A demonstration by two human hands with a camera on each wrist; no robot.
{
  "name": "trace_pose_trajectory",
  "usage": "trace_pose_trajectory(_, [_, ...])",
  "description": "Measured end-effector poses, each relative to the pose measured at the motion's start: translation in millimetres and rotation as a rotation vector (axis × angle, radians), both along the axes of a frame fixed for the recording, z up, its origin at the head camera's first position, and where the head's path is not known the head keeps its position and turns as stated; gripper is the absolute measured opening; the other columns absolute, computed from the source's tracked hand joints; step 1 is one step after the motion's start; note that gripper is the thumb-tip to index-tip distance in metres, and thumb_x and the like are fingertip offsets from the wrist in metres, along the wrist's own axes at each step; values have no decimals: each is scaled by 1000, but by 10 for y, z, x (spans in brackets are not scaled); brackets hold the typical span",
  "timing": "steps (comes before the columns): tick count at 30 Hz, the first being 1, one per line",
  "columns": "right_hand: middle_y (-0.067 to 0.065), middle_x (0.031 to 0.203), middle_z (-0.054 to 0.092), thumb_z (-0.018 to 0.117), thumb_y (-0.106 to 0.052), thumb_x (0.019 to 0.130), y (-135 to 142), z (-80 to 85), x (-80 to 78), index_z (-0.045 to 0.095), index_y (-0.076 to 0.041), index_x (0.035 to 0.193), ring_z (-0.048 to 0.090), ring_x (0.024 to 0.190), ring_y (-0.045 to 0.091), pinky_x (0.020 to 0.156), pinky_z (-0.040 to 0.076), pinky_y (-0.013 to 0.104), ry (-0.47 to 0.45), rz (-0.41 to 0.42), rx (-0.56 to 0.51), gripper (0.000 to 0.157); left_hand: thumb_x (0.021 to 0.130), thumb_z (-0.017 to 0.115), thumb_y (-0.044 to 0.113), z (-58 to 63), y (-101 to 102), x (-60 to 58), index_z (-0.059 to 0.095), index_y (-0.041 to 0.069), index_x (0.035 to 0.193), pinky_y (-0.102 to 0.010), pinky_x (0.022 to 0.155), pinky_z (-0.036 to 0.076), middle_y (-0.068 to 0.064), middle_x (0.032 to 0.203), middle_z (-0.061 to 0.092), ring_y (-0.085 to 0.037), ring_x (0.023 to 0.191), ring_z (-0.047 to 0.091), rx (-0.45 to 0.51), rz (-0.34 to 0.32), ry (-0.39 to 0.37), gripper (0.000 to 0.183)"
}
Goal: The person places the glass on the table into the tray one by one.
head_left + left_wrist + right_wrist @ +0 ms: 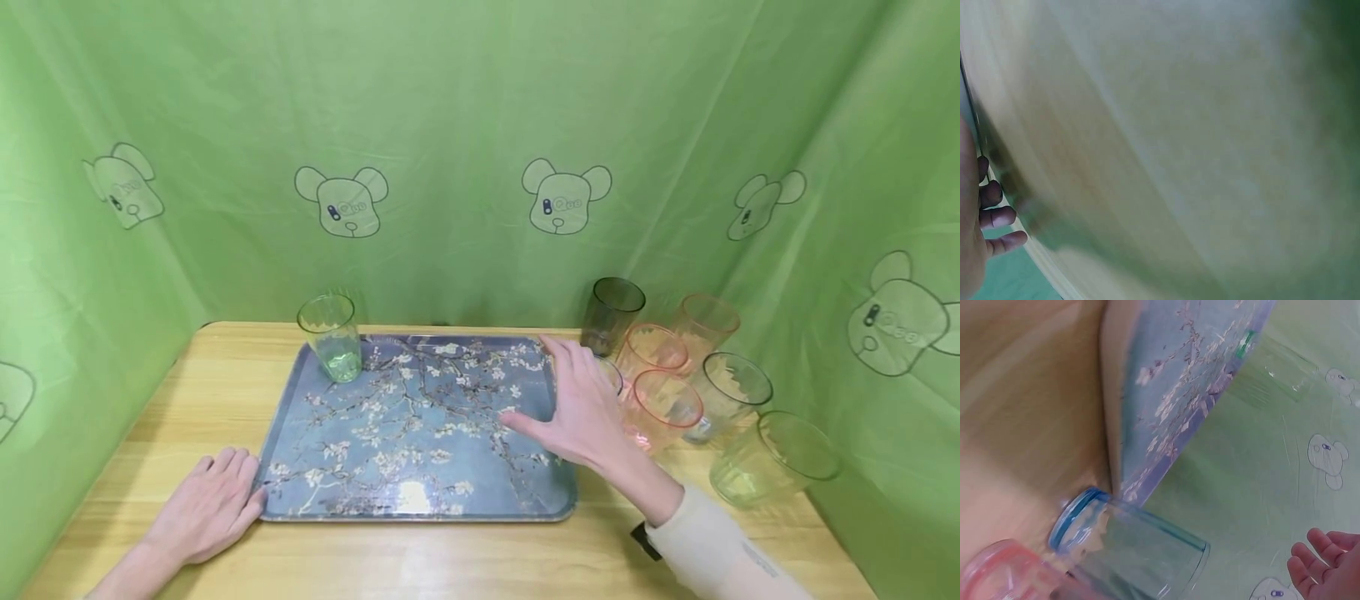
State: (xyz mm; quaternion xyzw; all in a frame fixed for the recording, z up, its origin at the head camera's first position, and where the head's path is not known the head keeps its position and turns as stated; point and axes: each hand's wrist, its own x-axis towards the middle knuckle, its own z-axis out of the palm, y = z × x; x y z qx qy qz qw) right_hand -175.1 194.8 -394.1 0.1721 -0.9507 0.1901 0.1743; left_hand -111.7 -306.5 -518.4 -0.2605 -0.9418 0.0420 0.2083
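My left hand [213,504] rests on the table beside the near-left corner of a blue tray [420,433] printed with white blossoms; in the left wrist view, several of its fingers [997,215] show. A green-tinted clear tumbler [341,354] stands upright at the tray's far-left corner. Over the tray's right side, my right hand [581,408] is held with thumb and fingers spread apart, nothing between them. Just beyond it is a blue-tinted tumbler [1141,540], largely hidden by the hand in the head view. Beside that tumbler stands a pink one [1007,575].
Several more tumblers crowd the table's right side: a dark grey one [611,317], pink ones [667,408], a clear one with a dark rim [727,400] and a yellow-green one [772,462]. Green curtains [465,275] enclose the wooden table [412,562] at the back and sides.
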Motion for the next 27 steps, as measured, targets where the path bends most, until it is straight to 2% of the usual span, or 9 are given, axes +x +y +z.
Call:
trace_pose_trajectory(8, [18,144,54,76,-78,71,221,-63,185,38,-6,159,55,128,38,106,45,62,84,-27,-49,120,89,56,34,-20,-4,6,48,14,89,-36,69,38,1,81,42,-15,76,40,3,-3,14,22])
trace_pose_trajectory(13, [21,146,55,62,-92,73,342,-121,274,38,-6,159,54,131,40,109,42,67,148,-33,-77,124,89,55,34,-27,-4,-2,47,14,89,-35,69,37,2,81,41,-15,76,39,5,-8,19,22])
trace_pose_trajectory(16, [24,148,54,57,-95,74,412,-137,322,38,-4,158,54,133,43,110,40,70,159,-46,-80,126,89,55,35,-29,-1,-6,47,14,90,-35,69,36,2,81,41,-15,76,39,3,-8,19,22])
trace_pose_trajectory(27, [30,145,54,80,-78,65,683,-155,557,42,0,154,52,131,48,102,39,75,173,-149,-104,125,89,54,35,-28,-3,-13,46,14,88,-34,69,35,1,80,40,-15,76,38,4,-16,34,22])
